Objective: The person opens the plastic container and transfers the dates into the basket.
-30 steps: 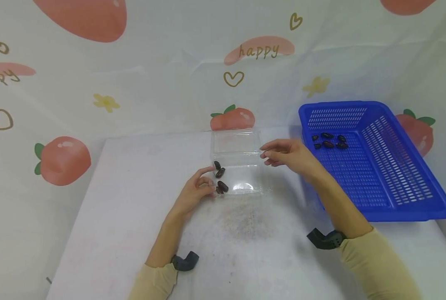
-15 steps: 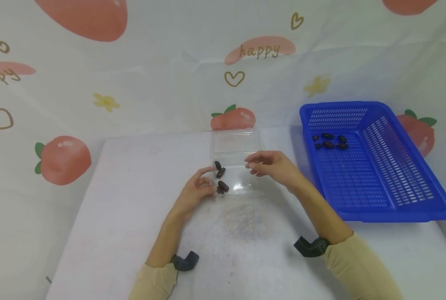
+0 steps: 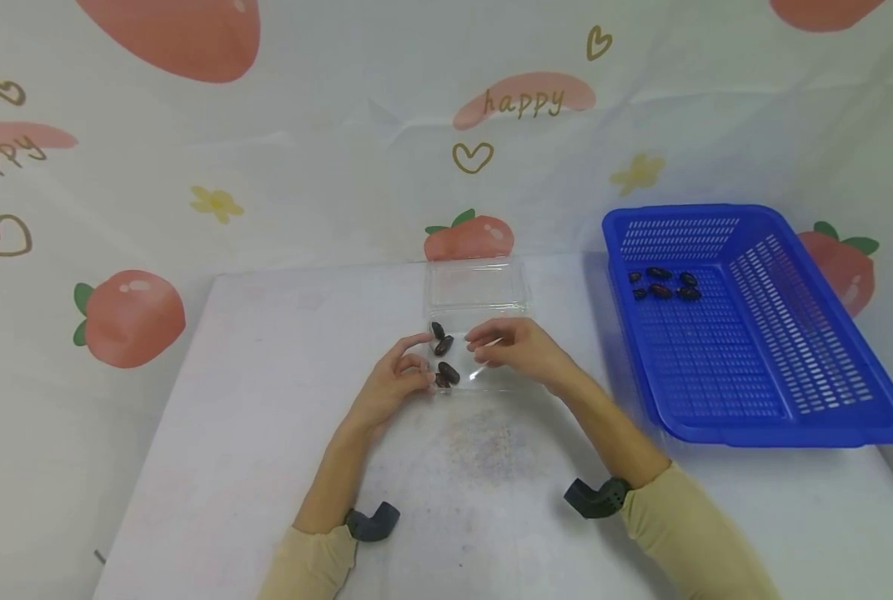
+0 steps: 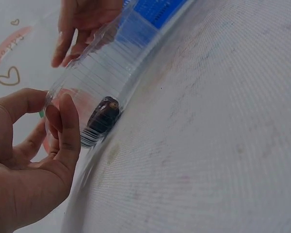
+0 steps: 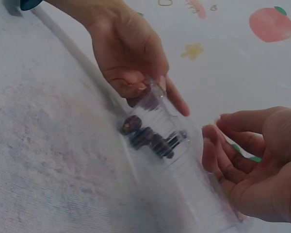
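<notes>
A clear plastic clamshell box [image 3: 484,379] lies on the table with its lid [image 3: 479,285] folded back. Several dark brown, oval, date-like fruits [image 3: 449,372] lie along its left side; one such fruit [image 4: 104,115] shows through the wall in the left wrist view. My left hand [image 3: 392,382] grips the box's left edge between thumb and curled fingers. Over the box hovers my right hand [image 3: 521,350], fingers bent and fingertips right of the fruits. In the right wrist view this right hand [image 5: 257,162] is beside the box wall; I cannot tell whether its fingers hold anything.
To the right stands a blue plastic basket [image 3: 724,350] with several more dark fruits [image 3: 660,291] at its back left. A white backdrop [image 3: 326,150] printed with peaches and hearts rises behind the table [image 3: 266,400].
My right hand has moved left and toward me, from the box's right edge beside the basket to over the box. The left hand and the fruits have stayed in place.
</notes>
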A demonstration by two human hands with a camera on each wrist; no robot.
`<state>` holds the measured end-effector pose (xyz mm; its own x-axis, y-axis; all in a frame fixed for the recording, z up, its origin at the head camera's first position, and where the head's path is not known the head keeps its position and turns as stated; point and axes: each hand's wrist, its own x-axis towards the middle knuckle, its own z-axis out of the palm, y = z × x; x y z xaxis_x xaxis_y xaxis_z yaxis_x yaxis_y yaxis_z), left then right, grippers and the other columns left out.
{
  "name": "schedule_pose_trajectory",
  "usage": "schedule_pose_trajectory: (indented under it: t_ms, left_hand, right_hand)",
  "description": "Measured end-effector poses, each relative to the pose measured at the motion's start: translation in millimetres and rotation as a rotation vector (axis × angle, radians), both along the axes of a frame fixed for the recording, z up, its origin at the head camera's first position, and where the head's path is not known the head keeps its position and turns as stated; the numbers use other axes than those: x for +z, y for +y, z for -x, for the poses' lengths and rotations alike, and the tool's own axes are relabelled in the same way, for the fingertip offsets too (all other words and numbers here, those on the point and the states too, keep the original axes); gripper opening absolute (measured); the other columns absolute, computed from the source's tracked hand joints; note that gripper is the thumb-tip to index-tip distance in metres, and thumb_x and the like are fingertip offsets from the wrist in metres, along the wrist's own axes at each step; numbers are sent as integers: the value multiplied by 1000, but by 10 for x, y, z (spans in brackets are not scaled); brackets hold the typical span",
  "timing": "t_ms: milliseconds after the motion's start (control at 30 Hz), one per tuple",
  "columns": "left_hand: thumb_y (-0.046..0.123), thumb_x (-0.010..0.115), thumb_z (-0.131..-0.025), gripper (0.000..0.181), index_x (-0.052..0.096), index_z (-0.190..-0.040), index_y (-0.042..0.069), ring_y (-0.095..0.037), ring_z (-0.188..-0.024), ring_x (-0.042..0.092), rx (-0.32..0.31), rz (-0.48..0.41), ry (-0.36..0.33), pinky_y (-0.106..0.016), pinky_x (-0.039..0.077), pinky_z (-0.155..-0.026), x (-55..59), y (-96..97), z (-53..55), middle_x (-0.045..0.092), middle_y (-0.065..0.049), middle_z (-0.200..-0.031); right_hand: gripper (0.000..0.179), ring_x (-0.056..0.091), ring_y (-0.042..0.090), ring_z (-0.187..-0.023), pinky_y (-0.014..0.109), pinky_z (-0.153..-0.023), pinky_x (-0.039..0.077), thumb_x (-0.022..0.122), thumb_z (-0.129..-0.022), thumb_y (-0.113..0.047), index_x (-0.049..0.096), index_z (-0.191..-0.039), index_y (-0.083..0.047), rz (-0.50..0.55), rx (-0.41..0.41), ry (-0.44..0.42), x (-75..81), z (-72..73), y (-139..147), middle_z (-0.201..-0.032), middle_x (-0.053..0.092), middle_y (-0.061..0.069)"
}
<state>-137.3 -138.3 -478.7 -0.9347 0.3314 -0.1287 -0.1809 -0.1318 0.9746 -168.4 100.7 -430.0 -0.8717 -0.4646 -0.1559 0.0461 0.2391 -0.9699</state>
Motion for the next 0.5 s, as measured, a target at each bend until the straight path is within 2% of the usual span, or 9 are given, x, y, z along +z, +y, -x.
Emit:
schedule_pose_trajectory:
  t_ms: [233,500]
  left_hand:
    - [-1,64,-80,61,40,-134,11,-20,-73,55,-1,-3,9,-34,52,-71,-8,3,4,48,-6,-81]
    - [-2,63,-81,60,40,-135,11,-21,-75,55,-4,-10,4,-34,52,-72,5,4,0,47,-8,-82]
  right_hand:
    - [27,62,30,-89,33,-75,53,63,-83,-7,63,-109,-2,-51,40,23,-128,44,-87,-101,64,16]
    - [28,63,15,-85,29,-72,50,64,-80,-7,66,-108,-8,-160,82,42,-207,89,-182,-96,67,5]
